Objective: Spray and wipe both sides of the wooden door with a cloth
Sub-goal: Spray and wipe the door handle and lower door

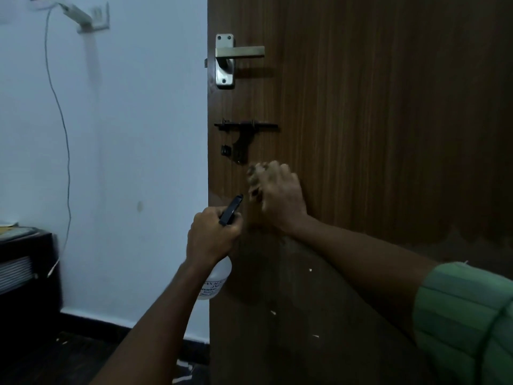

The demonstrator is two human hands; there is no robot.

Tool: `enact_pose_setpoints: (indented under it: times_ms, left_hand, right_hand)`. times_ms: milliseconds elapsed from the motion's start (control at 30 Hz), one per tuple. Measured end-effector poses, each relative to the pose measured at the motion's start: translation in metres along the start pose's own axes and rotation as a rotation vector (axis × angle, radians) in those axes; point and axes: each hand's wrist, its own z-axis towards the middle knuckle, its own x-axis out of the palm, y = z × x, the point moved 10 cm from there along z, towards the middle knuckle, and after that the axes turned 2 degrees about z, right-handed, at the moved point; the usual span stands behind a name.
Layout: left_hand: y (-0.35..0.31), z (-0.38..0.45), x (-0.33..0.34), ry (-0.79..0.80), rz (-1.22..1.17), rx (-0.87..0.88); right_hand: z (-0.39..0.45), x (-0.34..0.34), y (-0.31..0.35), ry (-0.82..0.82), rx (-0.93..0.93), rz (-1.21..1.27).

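Left hand (211,237) curls its grip round the spray bottle (216,279) by the wooden door (374,134) edge. Right hand (280,195) is blurred, apparently bunching a cloth (256,176) against the door below the black latch (244,134). Wiping this 1 side looks underway; next likely calls for strokes across the rest.

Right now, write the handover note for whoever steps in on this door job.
Left hand grips the spray bottle, nozzle toward the door.
Right hand presses a bunched cloth on the door just below the latch; it is blurred.
Done: cannot tell how much is wiped; pale specks show lower down.
Left: finish this side, including around the handle, then the other side.
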Motion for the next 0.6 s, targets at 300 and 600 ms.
enact_pose_setpoints:
  times_ms: [300, 600]
  left_hand:
    - [0.01, -0.012, -0.023, 0.008, 0.049, -0.05]
    - [0.022, -0.008, -0.035, 0.017, 0.097, -0.094]
  right_hand:
    - [0.002, -0.003, -0.009, 0.007, 0.157, 0.022]
    - [0.019, 0.016, 0.036, 0.061, -0.052, 0.011]
